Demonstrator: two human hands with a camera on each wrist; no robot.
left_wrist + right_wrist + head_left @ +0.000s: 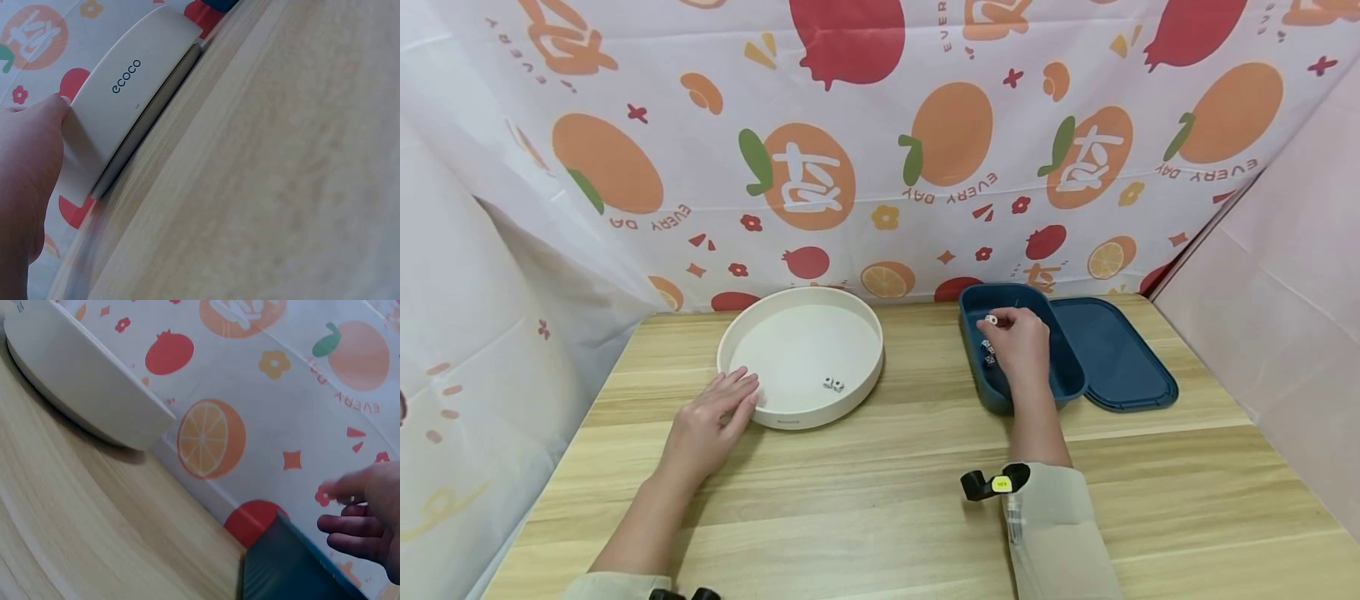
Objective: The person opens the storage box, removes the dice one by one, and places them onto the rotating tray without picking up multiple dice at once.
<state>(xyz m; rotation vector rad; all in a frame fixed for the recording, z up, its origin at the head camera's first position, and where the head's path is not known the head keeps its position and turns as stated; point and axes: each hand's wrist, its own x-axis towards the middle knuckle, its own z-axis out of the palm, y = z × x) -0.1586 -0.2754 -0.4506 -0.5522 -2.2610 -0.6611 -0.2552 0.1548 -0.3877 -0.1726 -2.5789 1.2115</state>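
On the left of the table stands a round cream tray (805, 417) with two small white dice (833, 384) near its front. My left hand (711, 421) rests on the tray's left front rim, fingers laid over the edge; in the left wrist view the thumb is against the outer wall. Over the dark blue rectangular box (1069, 367), my right hand (1021, 342) pinches a white die (992, 319) between thumb and finger. Several more dice (988, 352) lie inside the box, below the fingertips. Part of the box interior is hidden by the hand.
A flat blue lid (1116, 358) lies on the wooden table (865, 500), right of the box. Behind both containers hangs a fruit-printed cloth (880, 167), and pale cloth closes off both sides. Bare tabletop separates tray and box.
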